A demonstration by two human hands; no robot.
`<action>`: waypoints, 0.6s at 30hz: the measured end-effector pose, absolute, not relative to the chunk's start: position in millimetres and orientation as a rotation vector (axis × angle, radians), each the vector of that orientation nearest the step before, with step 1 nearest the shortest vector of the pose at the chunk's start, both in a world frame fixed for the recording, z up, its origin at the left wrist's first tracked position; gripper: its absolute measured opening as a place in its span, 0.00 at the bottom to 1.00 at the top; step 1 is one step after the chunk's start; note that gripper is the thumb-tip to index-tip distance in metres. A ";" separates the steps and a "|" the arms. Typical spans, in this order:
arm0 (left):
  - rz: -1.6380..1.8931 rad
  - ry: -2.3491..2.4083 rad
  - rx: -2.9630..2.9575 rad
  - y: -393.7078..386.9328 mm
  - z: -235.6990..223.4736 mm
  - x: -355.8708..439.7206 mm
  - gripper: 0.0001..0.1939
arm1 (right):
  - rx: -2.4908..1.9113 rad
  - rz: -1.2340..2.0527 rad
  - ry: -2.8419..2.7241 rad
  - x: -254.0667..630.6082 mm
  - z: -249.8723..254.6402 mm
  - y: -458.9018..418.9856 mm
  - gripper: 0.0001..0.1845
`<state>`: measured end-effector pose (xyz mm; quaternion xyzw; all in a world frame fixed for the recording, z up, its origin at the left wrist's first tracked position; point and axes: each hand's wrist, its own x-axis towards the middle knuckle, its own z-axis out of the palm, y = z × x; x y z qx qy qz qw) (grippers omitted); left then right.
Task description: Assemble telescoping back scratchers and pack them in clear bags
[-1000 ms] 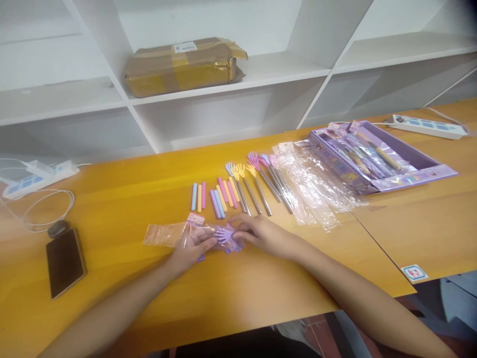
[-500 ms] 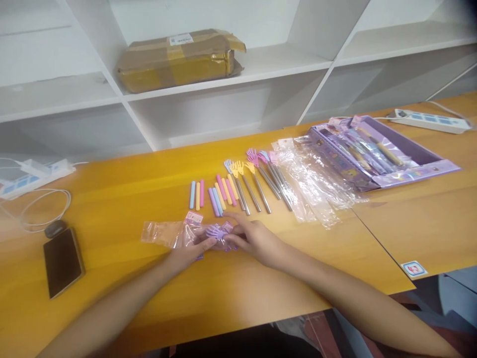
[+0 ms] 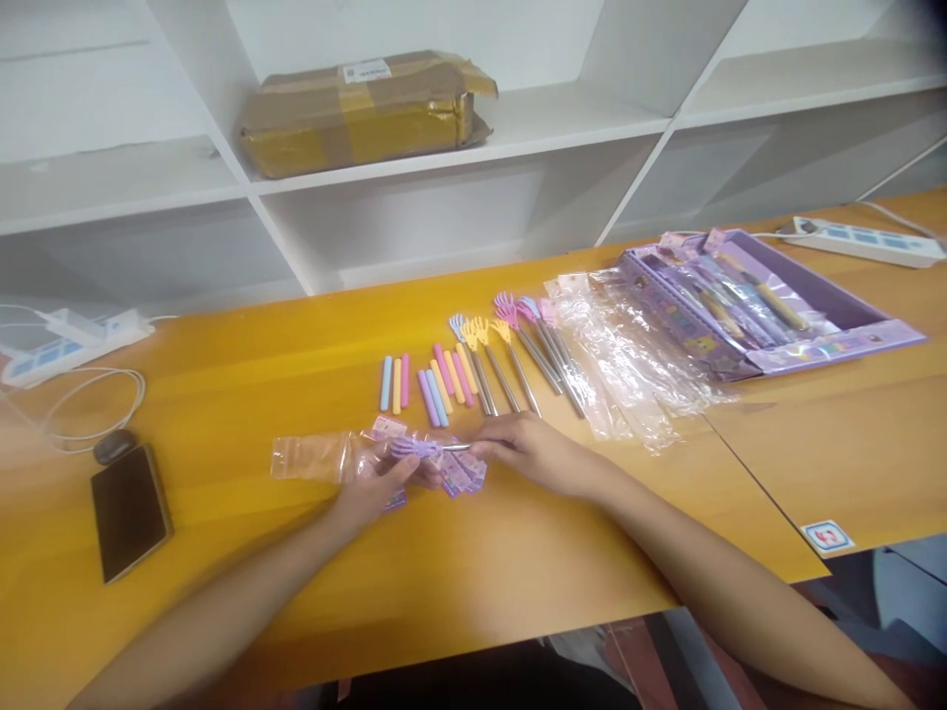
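On the orange table (image 3: pixel 244 394), my right hand (image 3: pixel 529 454) pinches the metal stem of a purple hand-shaped scratcher (image 3: pixel 425 449). Its claw end lies at the mouth of a clear plastic sleeve (image 3: pixel 315 457). My left hand (image 3: pixel 374 488) is closed on that sleeve beside a purple printed card (image 3: pixel 459 473). Just beyond my hands lie several pastel handle grips (image 3: pixel 429 380) and several metal scratchers with coloured claw heads (image 3: pixel 510 350).
A pile of empty clear sleeves (image 3: pixel 628 370) lies to the right, beside a purple display box (image 3: pixel 829 325) with packed items. A phone (image 3: pixel 129 511), cable and power strip (image 3: pixel 70 340) are on the left. Another power strip (image 3: pixel 858 237) is far right. A taped parcel (image 3: pixel 362 113) sits on the white shelf.
My right hand has gone from resting by the card to pinching the scratcher's stem and has drawn it rightward, so the metal stem now shows. My left hand stays on the sleeve.
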<state>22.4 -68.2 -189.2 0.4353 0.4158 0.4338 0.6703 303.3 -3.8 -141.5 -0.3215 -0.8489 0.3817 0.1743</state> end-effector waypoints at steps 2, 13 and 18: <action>0.938 0.942 1.020 -71.3 -187.8 21.9 0.17 | -0.905 1.069 -2.405 299.9 -140.2 -8.2 0.27; 0.777 0.994 1.226 -75.3 -170.5 24.9 0.18 | -0.853 1.210 -2.293 278.2 -130.4 -33.3 0.22; 0.909 1.039 1.023 -77.6 -187.0 24.0 0.19 | -0.852 1.185 -2.328 285.6 -126.2 -29.1 0.15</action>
